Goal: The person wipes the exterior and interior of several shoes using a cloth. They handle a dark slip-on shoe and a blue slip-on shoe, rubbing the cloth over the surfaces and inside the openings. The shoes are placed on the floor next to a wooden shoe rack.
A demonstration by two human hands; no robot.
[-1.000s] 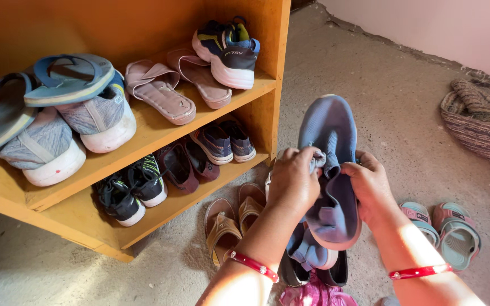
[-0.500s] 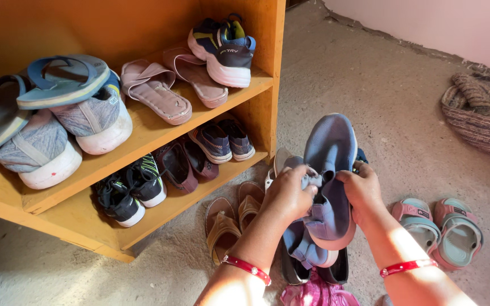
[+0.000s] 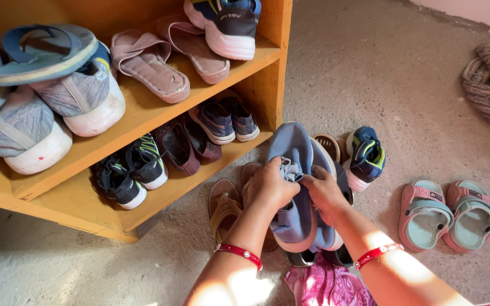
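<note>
Rough concrete floor, orange wooden shoe rack alongside. Now lower than before, blue knit shoe hanging just above floor-level footwear. Left hand and right hand both gripping its soft, crumpled collar, fingers clenched.

Yellow wooden shelf (two tiers) on sunlit concrete floor.
</note>
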